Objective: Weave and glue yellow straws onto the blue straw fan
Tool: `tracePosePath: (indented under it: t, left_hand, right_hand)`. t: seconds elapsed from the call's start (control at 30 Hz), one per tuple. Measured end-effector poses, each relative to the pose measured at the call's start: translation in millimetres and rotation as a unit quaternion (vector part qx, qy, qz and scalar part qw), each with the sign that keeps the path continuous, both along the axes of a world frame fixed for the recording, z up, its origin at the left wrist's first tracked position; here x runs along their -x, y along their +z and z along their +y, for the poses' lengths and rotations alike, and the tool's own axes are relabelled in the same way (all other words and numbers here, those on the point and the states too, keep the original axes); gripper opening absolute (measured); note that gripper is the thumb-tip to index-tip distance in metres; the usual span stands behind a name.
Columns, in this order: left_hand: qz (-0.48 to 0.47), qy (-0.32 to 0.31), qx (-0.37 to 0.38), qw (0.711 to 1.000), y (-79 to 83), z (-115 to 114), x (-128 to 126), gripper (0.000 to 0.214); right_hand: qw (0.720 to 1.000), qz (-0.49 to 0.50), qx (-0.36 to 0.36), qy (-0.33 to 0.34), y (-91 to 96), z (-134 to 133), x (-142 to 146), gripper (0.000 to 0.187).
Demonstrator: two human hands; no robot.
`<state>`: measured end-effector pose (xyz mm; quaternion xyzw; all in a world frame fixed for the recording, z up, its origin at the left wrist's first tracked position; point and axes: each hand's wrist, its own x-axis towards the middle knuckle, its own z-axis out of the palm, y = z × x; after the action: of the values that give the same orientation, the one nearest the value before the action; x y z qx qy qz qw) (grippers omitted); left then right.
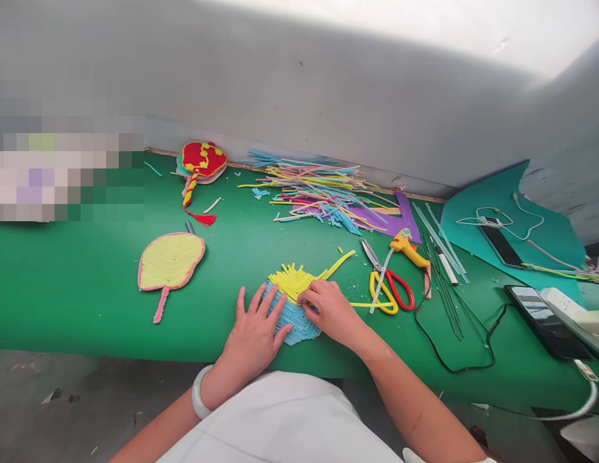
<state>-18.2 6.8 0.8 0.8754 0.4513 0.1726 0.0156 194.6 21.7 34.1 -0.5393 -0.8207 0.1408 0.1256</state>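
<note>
A half-made fan of blue and yellow strips [293, 297] lies on the green table [87, 283] near its front edge. My left hand [255, 334] lies flat on the blue strips with its fingers spread. My right hand [331, 310] has its fingers curled and pressed down on a yellow strip at the fan's middle. A long yellow strip [338, 262] runs out from the fan toward the upper right.
A finished yellow fan [170, 262] and a red fan with a tassel [201, 164] lie to the left. A heap of coloured strips [318, 190], scissors [388, 283], a yellow glue gun [409, 247], thin rods, two phones and a power strip [572, 312] fill the right.
</note>
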Motion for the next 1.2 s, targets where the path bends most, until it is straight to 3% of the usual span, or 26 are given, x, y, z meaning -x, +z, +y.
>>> tracePosePath:
  t: [0.57,1.2]
  left_hand:
    - [0.005,0.002,0.006,1.0,-0.8,0,0,0.05]
    - [0.0,0.003,0.004,1.0,0.9,0,-1,0.049]
  right_hand:
    - [0.984,-0.137,-0.038,0.11,13.7,16,-2,0.017]
    - [0.981,-0.115,-0.091,0.124,6.7,15,-4,0.025]
